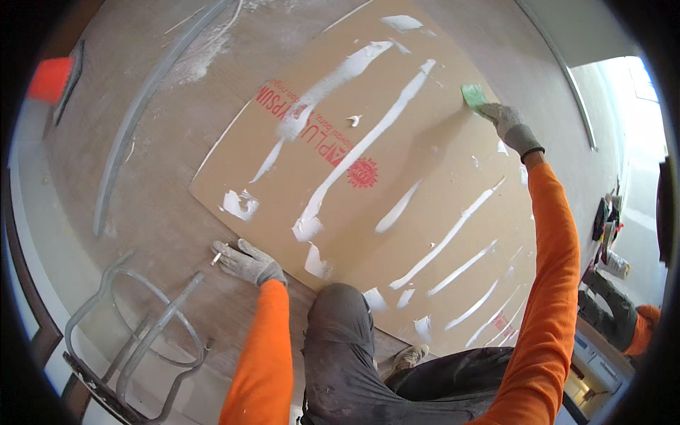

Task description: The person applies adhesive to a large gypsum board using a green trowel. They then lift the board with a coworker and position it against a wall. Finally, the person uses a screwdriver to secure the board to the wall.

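A large brown board [418,127] with red printing and several white compound streaks lies beneath me. My right hand [511,127], in a pale dusty glove, grips a green flat scraper [473,97] at the board's upper right edge. The scraper's handle is hidden in my fingers. My left hand [249,261], also gloved, rests on the grey-brown floor left of the board, holding a thin white cigarette-like stick [217,258] between its fingers. My bent knee [338,312] is at the board's lower edge.
A bent grey metal frame [152,333] stands at lower left. An orange object [51,78] is at upper left. Long grey strips [128,133] lie left and right. At right are assorted items [605,227] and a person in grey trousers and orange top [641,329].
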`<state>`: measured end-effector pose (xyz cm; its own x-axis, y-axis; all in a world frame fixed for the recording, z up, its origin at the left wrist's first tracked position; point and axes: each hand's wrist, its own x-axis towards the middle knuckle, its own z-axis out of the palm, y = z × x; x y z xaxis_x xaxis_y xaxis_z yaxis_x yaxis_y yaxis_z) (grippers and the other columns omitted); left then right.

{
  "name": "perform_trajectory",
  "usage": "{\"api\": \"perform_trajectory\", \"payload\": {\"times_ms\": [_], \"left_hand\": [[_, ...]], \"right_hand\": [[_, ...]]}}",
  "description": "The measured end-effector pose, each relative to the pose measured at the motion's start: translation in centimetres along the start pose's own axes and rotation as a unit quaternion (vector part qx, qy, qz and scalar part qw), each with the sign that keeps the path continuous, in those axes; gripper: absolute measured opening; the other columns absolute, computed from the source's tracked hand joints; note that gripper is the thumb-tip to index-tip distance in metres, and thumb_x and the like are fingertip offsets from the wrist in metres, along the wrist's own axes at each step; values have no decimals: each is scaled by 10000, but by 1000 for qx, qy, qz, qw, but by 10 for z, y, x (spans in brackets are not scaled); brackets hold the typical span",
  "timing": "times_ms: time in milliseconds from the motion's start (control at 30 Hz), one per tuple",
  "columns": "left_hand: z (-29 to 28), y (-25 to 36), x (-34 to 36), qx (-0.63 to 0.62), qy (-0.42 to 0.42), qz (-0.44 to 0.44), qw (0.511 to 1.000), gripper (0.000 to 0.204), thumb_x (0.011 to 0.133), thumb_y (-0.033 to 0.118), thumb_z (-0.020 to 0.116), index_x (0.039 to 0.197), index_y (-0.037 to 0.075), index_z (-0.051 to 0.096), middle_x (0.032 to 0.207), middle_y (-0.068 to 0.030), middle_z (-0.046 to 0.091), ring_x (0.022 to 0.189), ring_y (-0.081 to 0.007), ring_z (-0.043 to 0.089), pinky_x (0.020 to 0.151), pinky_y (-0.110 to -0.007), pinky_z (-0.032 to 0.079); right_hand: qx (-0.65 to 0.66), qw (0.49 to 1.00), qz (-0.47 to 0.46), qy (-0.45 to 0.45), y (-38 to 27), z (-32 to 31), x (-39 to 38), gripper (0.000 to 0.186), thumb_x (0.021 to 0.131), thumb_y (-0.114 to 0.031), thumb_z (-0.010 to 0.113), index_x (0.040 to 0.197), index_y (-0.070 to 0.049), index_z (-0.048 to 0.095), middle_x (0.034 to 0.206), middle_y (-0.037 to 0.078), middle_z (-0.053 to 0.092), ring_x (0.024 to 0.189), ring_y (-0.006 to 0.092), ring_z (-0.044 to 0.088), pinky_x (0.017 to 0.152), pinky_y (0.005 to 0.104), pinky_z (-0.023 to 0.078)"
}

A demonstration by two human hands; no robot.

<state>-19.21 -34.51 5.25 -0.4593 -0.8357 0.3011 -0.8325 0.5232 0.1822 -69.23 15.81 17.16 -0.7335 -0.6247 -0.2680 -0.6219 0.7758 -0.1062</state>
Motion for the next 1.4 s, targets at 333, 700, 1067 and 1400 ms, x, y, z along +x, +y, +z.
{"api": "perform_trajectory", "payload": {"times_ms": [333,700,1067,1400], "left_hand": [[6,11,-5,-34,-8,-10,999,666,1122,436,455,1592,-31,395,1574,-282,474,1413,-455,494,1151,-576,379],[3,3,-1,-16,20,-26,999,649,1114,407,489,1591,-23,395,1551,-287,492,1352,-443,528,1120,-567,399],[6,0,-7,-6,34,-11,999,657,1107,437,492,1588,-2,403,1546,-289,502,1422,-449,494,1161,-580,372],[2,-1,-3,10,26,-34,999,694,1104,472,478,1609,7,382,1584,-273,479,1458,-451,470,1191,-616,342]], "right_hand": [[36,984,172,28,46,-17,-133,343,1033,-131,556,1336,-122,716,1220,210,733,1103,422,703,966,485,553],[-74,972,182,124,-96,66,55,421,1025,-121,454,1355,-212,699,1228,141,747,1066,388,715,946,504,568],[13,999,25,-20,-133,57,-131,443,943,-71,520,1334,-172,702,995,194,759,900,415,732,816,530,582],[263,962,32,-61,-252,-21,-202,336,993,-177,613,1301,-113,732,1020,229,756,958,427,727,846,468,584]]}}
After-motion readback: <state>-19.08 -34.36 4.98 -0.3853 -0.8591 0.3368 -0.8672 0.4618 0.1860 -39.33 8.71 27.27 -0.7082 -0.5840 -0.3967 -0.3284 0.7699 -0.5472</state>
